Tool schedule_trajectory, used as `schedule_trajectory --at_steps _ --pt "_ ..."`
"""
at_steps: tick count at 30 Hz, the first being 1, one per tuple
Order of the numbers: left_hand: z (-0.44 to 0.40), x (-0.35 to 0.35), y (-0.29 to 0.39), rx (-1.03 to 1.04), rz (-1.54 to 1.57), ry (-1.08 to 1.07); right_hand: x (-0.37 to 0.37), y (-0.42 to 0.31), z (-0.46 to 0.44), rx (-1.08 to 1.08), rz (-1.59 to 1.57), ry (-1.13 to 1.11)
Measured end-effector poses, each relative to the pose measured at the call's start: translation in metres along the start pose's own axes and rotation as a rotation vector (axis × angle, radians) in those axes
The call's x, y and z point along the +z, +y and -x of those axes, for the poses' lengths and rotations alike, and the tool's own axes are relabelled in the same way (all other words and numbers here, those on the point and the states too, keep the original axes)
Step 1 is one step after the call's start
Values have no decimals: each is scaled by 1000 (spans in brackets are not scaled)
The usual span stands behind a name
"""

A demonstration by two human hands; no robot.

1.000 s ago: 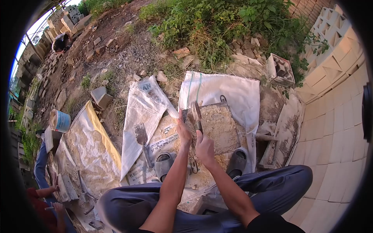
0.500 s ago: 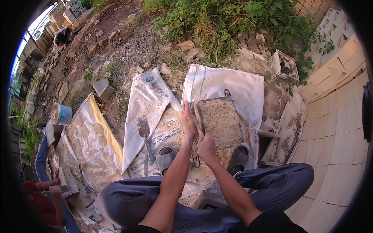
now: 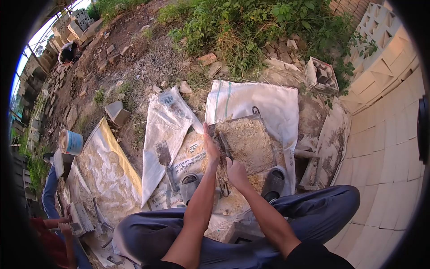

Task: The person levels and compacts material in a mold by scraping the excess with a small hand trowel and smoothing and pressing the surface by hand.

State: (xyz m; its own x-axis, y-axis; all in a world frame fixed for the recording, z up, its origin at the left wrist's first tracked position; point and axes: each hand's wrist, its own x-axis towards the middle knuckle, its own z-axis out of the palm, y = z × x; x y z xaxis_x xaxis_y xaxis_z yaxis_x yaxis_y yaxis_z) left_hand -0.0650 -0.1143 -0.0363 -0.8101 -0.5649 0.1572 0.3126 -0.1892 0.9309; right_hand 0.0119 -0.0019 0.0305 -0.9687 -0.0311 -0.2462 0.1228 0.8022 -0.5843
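Board (image 3: 251, 145) edge beside flat left hand (image 3: 211, 147)

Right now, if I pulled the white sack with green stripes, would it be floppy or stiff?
The white sack would probably be floppy, since it looks like thin cloth with wrinkles. It may drag heavily, because the square frame full of crumbly mix seems to sit partly on it.
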Motion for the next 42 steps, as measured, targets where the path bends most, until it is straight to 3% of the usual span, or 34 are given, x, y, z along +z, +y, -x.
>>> schedule_trajectory --at_steps 2,8,10,12,14,15,17,21,24,26,28,29,34,36,38,40,42 --pt "3 -1 -4 -5 62 19 -18 -10 6 30 0 -40" --pt "2 -1 2 35 38 4 -21 -23 10 -135 -355 298" --pt "5 -2 2 -5 -1 34 7 13 14 11 14 -16" --pt "8 -1 7 14 -67 31 -3 10 3 38 -56 -37" --pt "29 -3 11 96 -964 -194 -22 7 -2 86 -125 -74" --pt "30 3 13 112 -959 -209 -40 2 -6 136 -173 -46" --pt "35 13 13 179 -1276 -141 -66 4 -15 145 -246 67" --pt "-5 16 24 207 -1031 -277 -96 43 -42 242 -515 94" --pt "-39 19 26 209 -1047 -420 -122 53 -35 335 -646 86" --pt "-40 26 25 336 -955 -425 -119 63 -32 347 -785 75" --pt "-31 16 27 395 -865 -747 -111 68 -34 363 -910 25" --pt "-24 12 24 389 -742 -648 -106 70 -35 336 -876 7" --pt "5 -8 27 240 -729 -481 -79 47 -31 193 -706 -37" --pt "10 -1 21 340 -730 -58 -81 20 -15 -134 -303 132" --pt "17 0 18 199 -761 47 -71 5 -5 -156 -300 70" --pt "14 0 13 18 -401 170 -48 1 -5 -193 -304 19" --pt "14 0 16 -111 -108 132 -13 12 3 -260 -68 91"
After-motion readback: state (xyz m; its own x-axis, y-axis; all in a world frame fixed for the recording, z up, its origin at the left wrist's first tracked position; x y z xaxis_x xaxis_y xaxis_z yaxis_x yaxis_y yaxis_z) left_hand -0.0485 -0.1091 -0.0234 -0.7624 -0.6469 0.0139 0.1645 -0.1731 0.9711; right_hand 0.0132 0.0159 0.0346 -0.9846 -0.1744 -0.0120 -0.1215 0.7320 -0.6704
